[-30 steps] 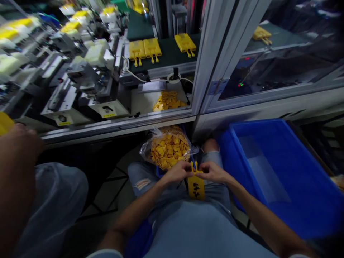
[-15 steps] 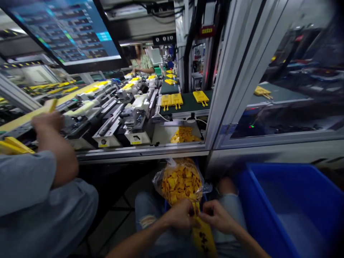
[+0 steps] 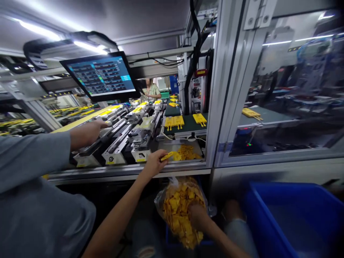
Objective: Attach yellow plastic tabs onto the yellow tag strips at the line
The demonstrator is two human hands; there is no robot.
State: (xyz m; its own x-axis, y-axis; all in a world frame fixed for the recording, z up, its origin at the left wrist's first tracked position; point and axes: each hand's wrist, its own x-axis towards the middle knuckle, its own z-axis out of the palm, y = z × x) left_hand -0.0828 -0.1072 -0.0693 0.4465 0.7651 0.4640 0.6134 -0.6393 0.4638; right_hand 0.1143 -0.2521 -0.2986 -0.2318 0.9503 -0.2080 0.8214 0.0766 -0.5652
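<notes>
1. One clear plastic bag of yellow plastic tags (image 3: 181, 215) rests at the knees, within easy reach; the right hand (image 3: 197, 216) is sunk into it, its grip hidden, so I cannot tell its state.
2. A blue plastic crate (image 3: 292, 222) stands just beside the bag.
3. The left hand (image 3: 154, 164), no longer beside the right over the lap, pinches a flat yellow tag (image 3: 166, 156) above a shallow metal tray of loose tags (image 3: 189, 152).

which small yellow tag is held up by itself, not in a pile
The one in the left hand: that yellow tag is held alone, while the rest lie heaped on the metal tray or packed in the plastic bag under the right hand.
</notes>
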